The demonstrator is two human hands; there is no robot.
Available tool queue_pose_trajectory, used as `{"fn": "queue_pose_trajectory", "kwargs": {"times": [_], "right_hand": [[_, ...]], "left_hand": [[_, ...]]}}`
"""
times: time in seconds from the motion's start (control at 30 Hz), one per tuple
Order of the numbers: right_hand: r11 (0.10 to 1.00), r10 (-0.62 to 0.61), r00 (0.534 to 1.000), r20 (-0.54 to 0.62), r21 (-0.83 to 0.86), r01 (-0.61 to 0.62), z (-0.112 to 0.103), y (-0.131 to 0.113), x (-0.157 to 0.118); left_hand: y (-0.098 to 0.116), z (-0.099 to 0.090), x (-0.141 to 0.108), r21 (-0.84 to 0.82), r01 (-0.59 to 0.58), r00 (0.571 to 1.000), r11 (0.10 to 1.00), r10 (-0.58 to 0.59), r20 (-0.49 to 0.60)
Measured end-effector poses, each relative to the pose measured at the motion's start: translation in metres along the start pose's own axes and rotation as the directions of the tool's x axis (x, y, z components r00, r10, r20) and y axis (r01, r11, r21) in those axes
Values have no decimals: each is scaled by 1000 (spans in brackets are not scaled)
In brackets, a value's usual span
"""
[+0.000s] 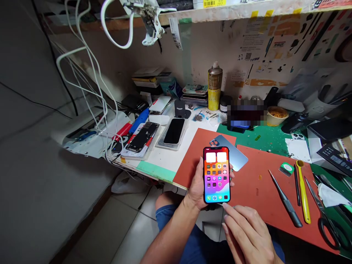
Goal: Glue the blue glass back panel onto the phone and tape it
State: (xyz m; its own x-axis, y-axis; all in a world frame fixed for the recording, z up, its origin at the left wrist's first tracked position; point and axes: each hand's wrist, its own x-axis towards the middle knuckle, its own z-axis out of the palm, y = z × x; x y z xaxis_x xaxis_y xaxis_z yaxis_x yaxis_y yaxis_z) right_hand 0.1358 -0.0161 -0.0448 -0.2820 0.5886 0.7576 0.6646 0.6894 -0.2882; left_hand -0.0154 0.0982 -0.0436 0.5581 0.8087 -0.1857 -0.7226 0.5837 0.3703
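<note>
In the head view, a lit, notched iPhone (216, 175) is held at 4 o'clock from centre, its long axis running 12 to 6, top toward 12. It is grasped by the left hand (195, 189) from 8 o'clock. At its 5 o'clock, the right hand (246, 229) is outstretched; whether anything is pinched cannot be told.

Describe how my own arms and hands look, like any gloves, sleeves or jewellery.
Both your left hand and right hand are ungloved. No sleeve shows on the visible left forearm, and its wrist has no watch or band. I see no rings, though some left fingers are hidden. The right forearm is mostly out of frame.
</note>
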Motion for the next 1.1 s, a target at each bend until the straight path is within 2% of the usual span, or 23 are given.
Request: {"fn": "queue_pose_trajectory", "kwargs": {"times": [0.17, 0.3, 0.4, 0.6, 0.97, 1.1], "right_hand": [[990, 100, 995, 7, -97, -99, 3, 0, 9], [970, 181, 983, 23, -167, -175, 8, 3, 24], [980, 162, 987, 8, -122, -160, 10, 6, 25], [996, 89, 995, -37, 0, -89, 7, 4, 3], [983, 127, 992, 1, -134, -125, 15, -4, -1], [995, 83, 993, 85, -68, -78, 16, -10, 5]], "left_hand": [[0, -6, -2, 14, 60, 997, 998, -61, 41], [0, -6, -2, 34, 46, 999, 998, -47, 20], [1, -6, -2, 46, 63, 998, 997, -64, 24], [1, -7, -1, 47, 67, 997, 997, -69, 42], [1, -7, 0, 24, 92, 993, 995, -93, 72], [1, -5, 0, 55, 43, 998, 998, -46, 48]]}}
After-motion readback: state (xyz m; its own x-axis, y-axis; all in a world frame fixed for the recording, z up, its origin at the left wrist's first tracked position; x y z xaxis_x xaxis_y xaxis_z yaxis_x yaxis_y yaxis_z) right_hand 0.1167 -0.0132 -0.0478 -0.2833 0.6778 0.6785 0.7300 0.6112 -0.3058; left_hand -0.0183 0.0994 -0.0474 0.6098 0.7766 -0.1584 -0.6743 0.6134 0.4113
